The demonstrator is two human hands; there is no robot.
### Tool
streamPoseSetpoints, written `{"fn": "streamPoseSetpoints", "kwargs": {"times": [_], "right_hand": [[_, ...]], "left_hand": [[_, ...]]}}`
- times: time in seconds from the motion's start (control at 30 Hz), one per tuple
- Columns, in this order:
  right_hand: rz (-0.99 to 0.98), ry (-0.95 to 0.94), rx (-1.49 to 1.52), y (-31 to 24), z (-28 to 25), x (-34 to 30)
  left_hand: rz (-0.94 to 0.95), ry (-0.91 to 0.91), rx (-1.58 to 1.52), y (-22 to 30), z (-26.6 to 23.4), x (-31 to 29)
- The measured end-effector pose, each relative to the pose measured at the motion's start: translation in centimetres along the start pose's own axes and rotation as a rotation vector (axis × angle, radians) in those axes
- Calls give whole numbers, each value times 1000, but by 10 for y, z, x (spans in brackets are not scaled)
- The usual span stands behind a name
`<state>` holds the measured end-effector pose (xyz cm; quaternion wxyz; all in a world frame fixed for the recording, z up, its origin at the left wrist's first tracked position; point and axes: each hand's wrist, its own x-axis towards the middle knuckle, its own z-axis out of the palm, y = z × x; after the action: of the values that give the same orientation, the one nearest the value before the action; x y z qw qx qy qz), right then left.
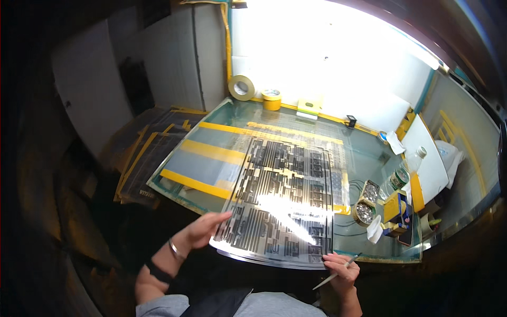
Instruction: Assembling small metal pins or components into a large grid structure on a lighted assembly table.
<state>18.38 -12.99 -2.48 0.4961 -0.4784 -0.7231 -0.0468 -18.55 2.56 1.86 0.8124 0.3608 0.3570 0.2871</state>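
Note:
A large shiny sheet (264,222) with black block and line patterns, film-like, slants up from my body over the glass-topped table (369,251). Its near edge curves, and a second edge shows just beneath it. My left hand (208,228), with a bracelet on its wrist, grips the sheet's left edge near the front corner. At the near right corner my right hand (343,270) pinches the sheet. A slim pale pen-like tool (322,282) with a dark tip also lies in that hand's fingers. Bright glare hides part of the pattern.
Yellow tape strips (211,151) cross the glass. Tape rolls (241,87) stand at the back. On the right are tins of small metal pieces (364,212), a clear bottle (414,161), a yellow-and-blue box (395,208) and a phone (406,227). Dark panels (140,164) lie stacked left.

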Motion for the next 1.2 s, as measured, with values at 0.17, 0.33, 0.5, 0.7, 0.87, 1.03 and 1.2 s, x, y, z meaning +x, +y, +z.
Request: {"fn": "streamPoseSetpoints", "kwargs": {"times": [0.17, 0.33, 0.5, 0.7, 0.87, 1.03, 1.2], "right_hand": [[-43, -33, 64, 2, -6, 1], [5, -48, -14, 10, -13, 6], [38, -15, -4, 23, -35, 8], [61, -41, 66, 24, -17, 39], [206, -83, 41, 30, -3, 41], [327, -23, 108, 46, -4, 25], [279, -25, 61, 36, -2, 33]], "left_hand": [[-45, -78, 58, 46, -7, 73], [457, 107, 345, 59, 31, 78], [664, 101, 45, 76, 39, 80], [794, 454, -246, 58, 48, 181], [382, 453, -307, 37, 87, 230], [-135, 100, -119, 38, 97, 183], [365, 365, 600, 100, 22, 189]]}}
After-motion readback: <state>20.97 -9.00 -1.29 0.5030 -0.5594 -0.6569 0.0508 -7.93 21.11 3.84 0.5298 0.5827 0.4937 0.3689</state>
